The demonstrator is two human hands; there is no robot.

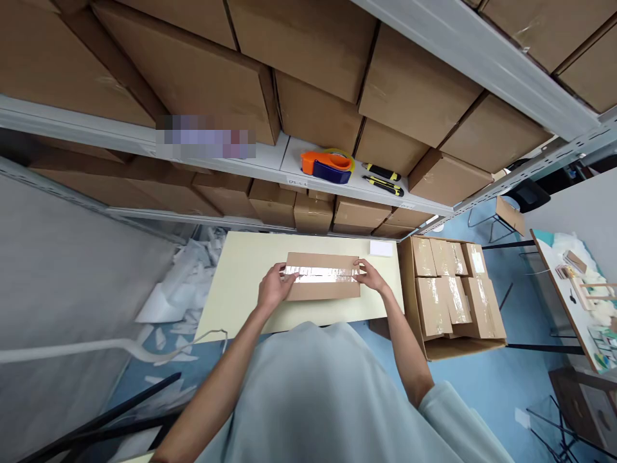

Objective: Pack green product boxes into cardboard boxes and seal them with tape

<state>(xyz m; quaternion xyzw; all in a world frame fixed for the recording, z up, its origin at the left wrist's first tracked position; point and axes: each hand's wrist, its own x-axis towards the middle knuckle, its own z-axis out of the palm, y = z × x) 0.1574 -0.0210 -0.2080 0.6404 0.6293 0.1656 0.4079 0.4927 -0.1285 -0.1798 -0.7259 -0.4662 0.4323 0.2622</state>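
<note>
A flat-looking brown cardboard box (322, 292) lies in front of me on a pale yellow tabletop (231, 276). A strip of shiny clear tape (321, 275) runs across its top from side to side. My left hand (274, 287) grips the box's left end, its thumb on the tape. At the opposite end, my right hand (372, 276) holds the edge with thumb and fingers near the end of the tape. The undersides of the box and some fingertips are hidden.
Above the table, a shelf holds an orange and blue tape dispenser (326, 167) and yellow-black utility knives (383, 180) before stacked cartons (419, 83). To the right stands a large open carton (463, 350) of taped boxes. White packing scraps (173, 283) pile up at left.
</note>
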